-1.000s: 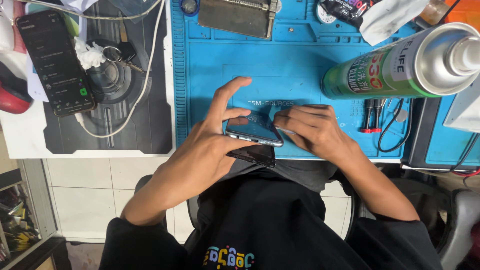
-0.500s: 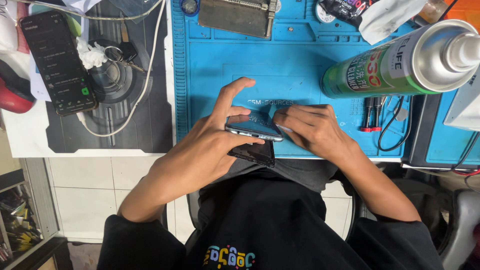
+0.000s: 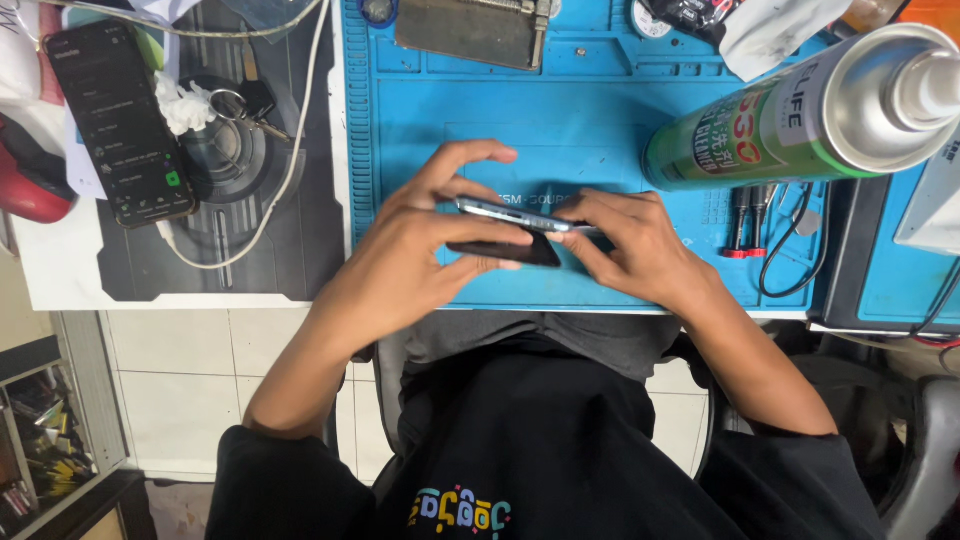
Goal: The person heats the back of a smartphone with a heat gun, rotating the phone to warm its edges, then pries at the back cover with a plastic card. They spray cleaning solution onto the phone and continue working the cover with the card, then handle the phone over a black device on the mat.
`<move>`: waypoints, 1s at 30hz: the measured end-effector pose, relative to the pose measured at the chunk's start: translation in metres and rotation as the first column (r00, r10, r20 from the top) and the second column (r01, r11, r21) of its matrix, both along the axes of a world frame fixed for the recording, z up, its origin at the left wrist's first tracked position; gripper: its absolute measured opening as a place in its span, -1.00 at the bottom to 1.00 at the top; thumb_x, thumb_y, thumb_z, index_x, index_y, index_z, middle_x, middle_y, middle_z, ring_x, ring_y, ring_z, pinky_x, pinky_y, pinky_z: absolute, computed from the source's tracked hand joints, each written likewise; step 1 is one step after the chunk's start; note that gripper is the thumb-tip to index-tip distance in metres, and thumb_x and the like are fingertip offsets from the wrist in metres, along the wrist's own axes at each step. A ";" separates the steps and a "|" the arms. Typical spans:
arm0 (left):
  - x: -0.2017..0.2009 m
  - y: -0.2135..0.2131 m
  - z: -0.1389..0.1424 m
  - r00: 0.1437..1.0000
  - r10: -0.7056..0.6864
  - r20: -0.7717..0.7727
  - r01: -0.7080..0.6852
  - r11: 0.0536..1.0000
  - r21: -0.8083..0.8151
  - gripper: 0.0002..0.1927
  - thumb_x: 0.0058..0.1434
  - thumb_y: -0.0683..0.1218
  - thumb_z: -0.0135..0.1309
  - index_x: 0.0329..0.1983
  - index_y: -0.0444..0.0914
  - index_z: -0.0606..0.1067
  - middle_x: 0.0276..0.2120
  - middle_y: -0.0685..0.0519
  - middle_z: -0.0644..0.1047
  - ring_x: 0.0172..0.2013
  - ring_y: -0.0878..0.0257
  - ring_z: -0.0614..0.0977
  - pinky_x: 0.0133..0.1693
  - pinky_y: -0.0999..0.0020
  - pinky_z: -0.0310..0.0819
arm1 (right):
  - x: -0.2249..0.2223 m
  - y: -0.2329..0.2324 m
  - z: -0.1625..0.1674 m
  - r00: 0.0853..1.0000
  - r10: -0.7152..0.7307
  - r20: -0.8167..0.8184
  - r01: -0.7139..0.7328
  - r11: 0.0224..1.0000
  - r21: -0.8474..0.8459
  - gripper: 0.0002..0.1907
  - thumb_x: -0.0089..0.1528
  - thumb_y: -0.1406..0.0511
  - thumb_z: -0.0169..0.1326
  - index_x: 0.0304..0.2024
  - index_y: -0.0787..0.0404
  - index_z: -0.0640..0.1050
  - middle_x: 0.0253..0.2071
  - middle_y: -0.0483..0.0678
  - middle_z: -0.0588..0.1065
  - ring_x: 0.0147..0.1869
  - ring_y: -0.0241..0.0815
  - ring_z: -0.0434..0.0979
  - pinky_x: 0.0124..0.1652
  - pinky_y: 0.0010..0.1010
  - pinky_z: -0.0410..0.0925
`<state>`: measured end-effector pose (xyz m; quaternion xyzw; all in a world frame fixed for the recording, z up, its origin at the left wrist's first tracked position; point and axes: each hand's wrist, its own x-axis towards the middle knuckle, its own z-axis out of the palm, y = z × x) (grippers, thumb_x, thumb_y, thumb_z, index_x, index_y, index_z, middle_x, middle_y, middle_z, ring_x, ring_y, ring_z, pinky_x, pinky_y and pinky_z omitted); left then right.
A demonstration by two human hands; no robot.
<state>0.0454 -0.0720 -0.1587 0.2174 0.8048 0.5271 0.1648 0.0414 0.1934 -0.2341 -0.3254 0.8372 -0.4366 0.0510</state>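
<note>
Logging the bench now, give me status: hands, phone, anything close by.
Both hands, left and right, grip the phone edge-up over the blue mat. Spray can lies close at right.

Black short-sleeved top with a colourful printed chest motif, seemingly over grey trousers, bare forearms.

A slim grey phone (image 3: 510, 215), tipped on edge, sits above the near part of the blue mat (image 3: 600, 120), a dark panel (image 3: 505, 250) just beneath it.

A white counter (image 3: 60, 285) carries a blue work mat (image 3: 600, 110), a dark grey mat (image 3: 250, 230), and a red object (image 3: 30, 185) at its edge.
</note>
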 end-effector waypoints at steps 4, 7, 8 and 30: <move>0.010 0.005 -0.021 0.987 0.090 -0.129 -0.059 0.972 0.228 -0.64 0.07 -0.33 0.37 -0.07 -0.20 0.65 0.36 -0.04 0.29 0.20 0.12 0.60 0.16 0.21 0.65 | 0.001 0.000 0.002 1.000 0.009 -0.015 -0.010 1.000 -0.012 -0.86 0.24 0.42 0.23 -0.18 0.31 0.55 -0.30 0.04 0.55 -0.34 0.03 0.57 -0.37 -0.26 0.39; 0.023 0.013 -0.038 0.933 0.240 -0.269 -0.129 0.920 0.371 -0.73 0.16 -0.36 0.36 -0.14 -0.22 0.62 0.32 -0.04 0.23 0.27 0.06 0.55 0.29 0.17 0.59 | 0.002 -0.001 0.004 0.999 0.029 -0.022 -0.030 0.999 -0.028 -0.88 0.24 0.43 0.21 -0.18 0.30 0.55 -0.28 0.03 0.56 -0.33 0.02 0.58 -0.37 -0.27 0.40; 0.027 0.015 -0.043 0.900 0.302 -0.314 -0.158 0.897 0.412 -0.75 0.19 -0.36 0.37 -0.16 -0.23 0.61 0.30 -0.02 0.22 0.28 0.04 0.52 0.33 0.15 0.56 | 0.002 -0.002 0.005 0.999 0.031 -0.020 -0.032 0.999 -0.023 -0.89 0.24 0.43 0.21 -0.19 0.29 0.56 -0.29 0.03 0.57 -0.34 0.02 0.58 -0.37 -0.27 0.39; 0.034 0.022 -0.086 0.849 0.447 -0.282 -0.249 0.808 0.533 -0.69 0.13 -0.43 0.33 -0.17 -0.34 0.49 0.08 -0.11 0.52 0.08 -0.02 0.69 0.20 0.10 0.62 | 0.006 -0.002 0.002 1.000 0.000 -0.009 0.000 0.999 -0.054 -0.86 0.25 0.45 0.20 -0.14 0.37 0.56 -0.22 0.10 0.58 -0.20 0.05 0.64 -0.23 -0.27 0.47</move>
